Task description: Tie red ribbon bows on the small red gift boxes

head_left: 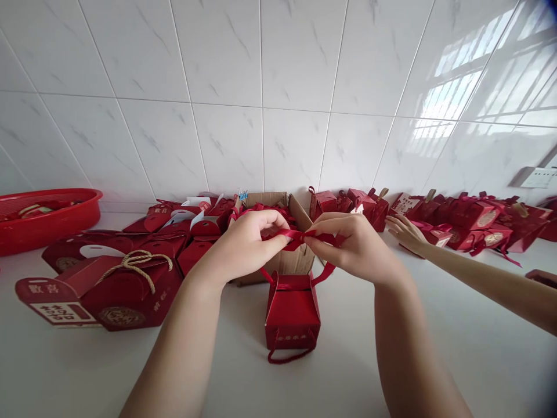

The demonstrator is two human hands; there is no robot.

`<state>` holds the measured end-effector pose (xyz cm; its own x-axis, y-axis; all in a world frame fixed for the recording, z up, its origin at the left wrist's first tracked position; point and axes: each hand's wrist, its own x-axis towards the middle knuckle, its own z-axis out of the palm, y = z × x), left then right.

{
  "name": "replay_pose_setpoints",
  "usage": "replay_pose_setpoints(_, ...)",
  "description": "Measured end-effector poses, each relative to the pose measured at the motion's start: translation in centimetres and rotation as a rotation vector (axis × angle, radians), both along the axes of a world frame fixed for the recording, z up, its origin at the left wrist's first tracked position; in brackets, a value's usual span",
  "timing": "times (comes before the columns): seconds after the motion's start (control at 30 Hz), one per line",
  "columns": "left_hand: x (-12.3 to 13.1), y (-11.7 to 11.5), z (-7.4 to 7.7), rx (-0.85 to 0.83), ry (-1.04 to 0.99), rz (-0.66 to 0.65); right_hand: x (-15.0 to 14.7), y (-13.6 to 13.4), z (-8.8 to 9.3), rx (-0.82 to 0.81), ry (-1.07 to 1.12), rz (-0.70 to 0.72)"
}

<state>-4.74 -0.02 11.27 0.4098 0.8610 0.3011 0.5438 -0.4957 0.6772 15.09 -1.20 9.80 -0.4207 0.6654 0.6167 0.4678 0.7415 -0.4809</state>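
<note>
So in the head view, the left hand and right hand block a good bit of the cardboard carton behind them, and their fingers cover parts of the ribbon, so no telling if there's a knot in there. The gold print on the little red box is too small to read. A co-worker's arm gets cut off at the right edge, and the red basin runs out of frame on the left, with whatever's in it hard to make out.

Both hands are pinching the ribbon, fingertips close together. The little red box stands upright on the table just below and between them, the ribbon running up from both sides of its top. A red cord hangs in a loop at its front.

The table is white and kinda glossy. A big red box with a twine bow sits left, more red boxes crowd the right, and the co-worker's hand is by those. Behind it all: marbled white wall tiles, a bright window reflection and a socket.
</note>
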Motion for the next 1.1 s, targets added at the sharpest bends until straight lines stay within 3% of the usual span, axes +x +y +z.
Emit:
replay_pose_setpoints(0.27,-0.1,-0.2,0.1,-0.015,-0.041,-0.093,-0.3,0.3,-0.2,0.059,0.025,-0.060)
replay_pose_setpoints(0.6,0.1,0.2,-0.3,0.097,-0.108,-0.057,-0.3,0.4,-0.3,0.128,0.096,-0.081)
replay_pose_setpoints(0.8,0.7,0.1,-0.5,0.084,-0.205,-0.127,-0.5,0.4,-0.3,0.157,0.100,-0.085)
replay_pose_setpoints(1.1,0.9,0.6,-0.8,0.215,-0.270,-0.061,-0.8,0.6,-0.5,0.141,0.139,-0.079)
